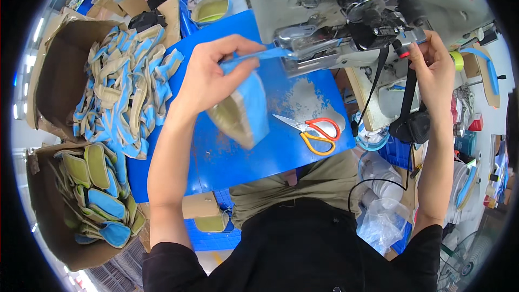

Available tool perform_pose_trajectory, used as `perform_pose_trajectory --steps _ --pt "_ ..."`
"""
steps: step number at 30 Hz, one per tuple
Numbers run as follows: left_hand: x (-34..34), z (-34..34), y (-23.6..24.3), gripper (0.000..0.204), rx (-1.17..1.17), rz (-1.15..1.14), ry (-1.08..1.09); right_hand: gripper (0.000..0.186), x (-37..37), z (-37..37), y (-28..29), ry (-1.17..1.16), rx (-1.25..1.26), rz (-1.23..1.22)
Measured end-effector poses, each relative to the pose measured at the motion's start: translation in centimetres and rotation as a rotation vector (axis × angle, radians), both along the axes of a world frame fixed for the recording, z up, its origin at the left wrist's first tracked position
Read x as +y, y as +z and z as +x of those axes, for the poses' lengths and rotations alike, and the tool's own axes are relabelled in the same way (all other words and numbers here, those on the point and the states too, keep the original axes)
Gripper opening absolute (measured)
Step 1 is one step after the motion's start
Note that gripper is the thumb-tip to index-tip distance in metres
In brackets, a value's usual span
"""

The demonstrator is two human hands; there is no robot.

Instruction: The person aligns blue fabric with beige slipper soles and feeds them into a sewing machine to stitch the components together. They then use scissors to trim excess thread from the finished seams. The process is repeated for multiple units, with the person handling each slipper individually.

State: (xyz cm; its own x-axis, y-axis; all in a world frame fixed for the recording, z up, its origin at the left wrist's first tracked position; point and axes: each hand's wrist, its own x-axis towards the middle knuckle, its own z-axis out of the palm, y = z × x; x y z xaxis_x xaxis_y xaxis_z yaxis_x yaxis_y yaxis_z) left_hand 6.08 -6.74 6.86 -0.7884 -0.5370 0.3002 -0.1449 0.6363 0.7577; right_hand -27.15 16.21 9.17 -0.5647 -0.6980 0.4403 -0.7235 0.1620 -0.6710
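My left hand [208, 73] pinches a blue and olive fabric piece [251, 105], which hangs below the fingers and is smeared by motion. From it a narrow blue strip [278, 53] runs right to the working end of a grey sewing machine [286, 0]. My right hand [435, 67] is raised at the machine's right side. Its thumb and fingers close around a small part by a black knob with a red end [403, 52]; the hand partly hides what it grips. On the blue table [216, 157] lie scissors [301, 126] with red and yellow-orange handles, blades pointing left.
Left of the table, a cardboard box [54, 48] stands by a heap of blue and beige fabric pieces [130, 86]. Below it, another box [65, 251] holds several olive and blue pads [105, 203]. Black straps [409, 89] hang under the machine. Clear plastic bags [384, 221] lie lower right.
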Motion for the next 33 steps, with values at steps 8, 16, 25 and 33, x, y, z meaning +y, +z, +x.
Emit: perform_pose_trajectory --steps 8,16,25,33 --pt "0.4 0.0 0.4 0.019 0.086 -0.082 -0.091 0.026 -0.6 -0.1 0.4 0.003 0.009 0.009" --pt "0.7 1.4 0.8 0.023 0.103 -0.02 -0.176 0.017 -0.8 0.6 1.0 0.025 -0.01 0.089" --pt "4.7 0.0 -0.2 0.02 0.075 -0.305 -0.089 0.024 2.0 3.5 2.2 -0.022 0.12 -0.236" --pt "8.7 0.5 -1.3 0.016 0.052 -0.408 0.034 0.036 -3.0 1.9 5.8 0.276 -0.57 0.044"
